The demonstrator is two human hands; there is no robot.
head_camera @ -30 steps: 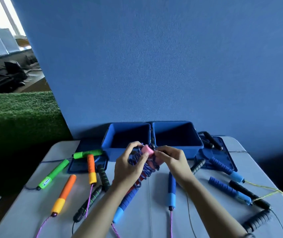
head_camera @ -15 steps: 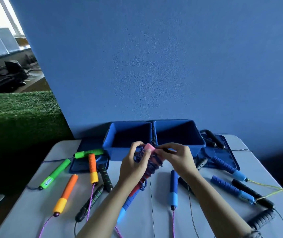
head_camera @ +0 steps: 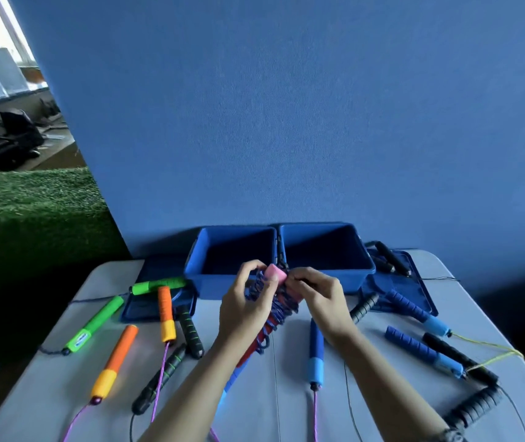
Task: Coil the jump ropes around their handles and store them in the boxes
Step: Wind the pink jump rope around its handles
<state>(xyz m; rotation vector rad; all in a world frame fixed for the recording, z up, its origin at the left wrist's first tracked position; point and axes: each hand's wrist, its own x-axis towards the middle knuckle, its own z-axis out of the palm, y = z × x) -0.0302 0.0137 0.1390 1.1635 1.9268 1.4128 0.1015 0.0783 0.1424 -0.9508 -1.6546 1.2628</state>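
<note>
- Since the earlier frames the two hands have stayed over the middle of the table; the bundle has tilted a little, its pink end now nearer the boxes.
- The left hand curls its fingers round the pink-handled jump rope, gripping the blue coils from 9 o'clock.
- The right hand pinches the same bundle just below the pink tip, from 3 o'clock; its fingertips are hidden behind the cord, so what exactly they pinch is hard to tell.
- The bundle's lower end is covered by the left forearm.
- At 12 o'clock stand two open blue boxes, left box and right box, touching side by side; their floors are dark and hard to read.
- At 9 o'clock lie green handles and orange handles.
- At 3 o'clock lie blue handles and black handles, the cords cut off by the frame edge.
</note>
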